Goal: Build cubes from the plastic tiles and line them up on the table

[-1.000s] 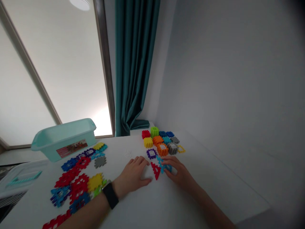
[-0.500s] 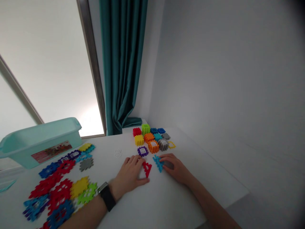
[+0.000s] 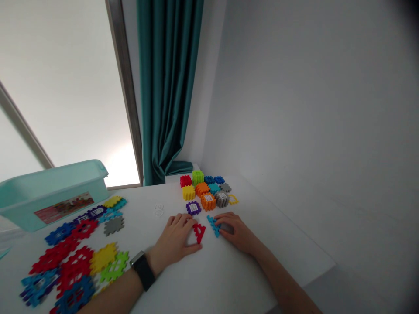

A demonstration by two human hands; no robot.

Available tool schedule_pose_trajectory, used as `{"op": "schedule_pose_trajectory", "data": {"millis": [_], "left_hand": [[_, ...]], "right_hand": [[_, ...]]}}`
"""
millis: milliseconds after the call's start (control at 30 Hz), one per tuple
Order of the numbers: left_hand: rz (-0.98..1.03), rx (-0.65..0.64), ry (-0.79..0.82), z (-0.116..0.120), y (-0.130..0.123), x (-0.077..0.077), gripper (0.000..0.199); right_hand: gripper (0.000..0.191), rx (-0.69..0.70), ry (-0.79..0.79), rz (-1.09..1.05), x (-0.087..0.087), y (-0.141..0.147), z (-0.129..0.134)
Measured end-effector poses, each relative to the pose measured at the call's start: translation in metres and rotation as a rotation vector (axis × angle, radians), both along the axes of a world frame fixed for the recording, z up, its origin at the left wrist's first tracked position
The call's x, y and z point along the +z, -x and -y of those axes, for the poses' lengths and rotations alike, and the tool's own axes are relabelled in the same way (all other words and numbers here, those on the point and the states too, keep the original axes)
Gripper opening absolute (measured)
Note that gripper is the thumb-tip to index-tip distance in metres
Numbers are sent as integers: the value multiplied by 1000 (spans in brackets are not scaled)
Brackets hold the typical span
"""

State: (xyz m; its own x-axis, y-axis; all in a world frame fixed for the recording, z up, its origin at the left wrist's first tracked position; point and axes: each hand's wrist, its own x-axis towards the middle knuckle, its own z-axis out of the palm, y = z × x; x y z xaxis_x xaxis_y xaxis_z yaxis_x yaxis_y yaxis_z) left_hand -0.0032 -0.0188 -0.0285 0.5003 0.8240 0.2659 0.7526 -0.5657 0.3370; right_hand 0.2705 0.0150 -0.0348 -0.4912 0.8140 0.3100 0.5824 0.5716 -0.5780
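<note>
On the bench (image 3: 209,279), the left hand (image 3: 173,240) curves loosely around a red triangular piece (image 3: 198,232), its fingers (image 3: 179,221) spread and just beside it. The right hand (image 3: 234,231) lays its fingers (image 3: 225,221) against a blue piece (image 3: 213,226), close to the red one. Whether either hand grips, I cannot tell. Colored cubes (image 3: 204,194) sit just beyond.

A black smartwatch (image 3: 142,270) on a black strap circles the left wrist (image 3: 153,262); the right forearm (image 3: 281,281) is bare.
</note>
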Motion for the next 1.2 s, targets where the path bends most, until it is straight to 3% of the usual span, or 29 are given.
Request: {"op": "schedule_pose_trajectory", "data": {"millis": [1200], "left_hand": [[3,-4,22,0,-1,4,43]], "right_hand": [[15,-25,-49,75,-3,4,-1]]}}
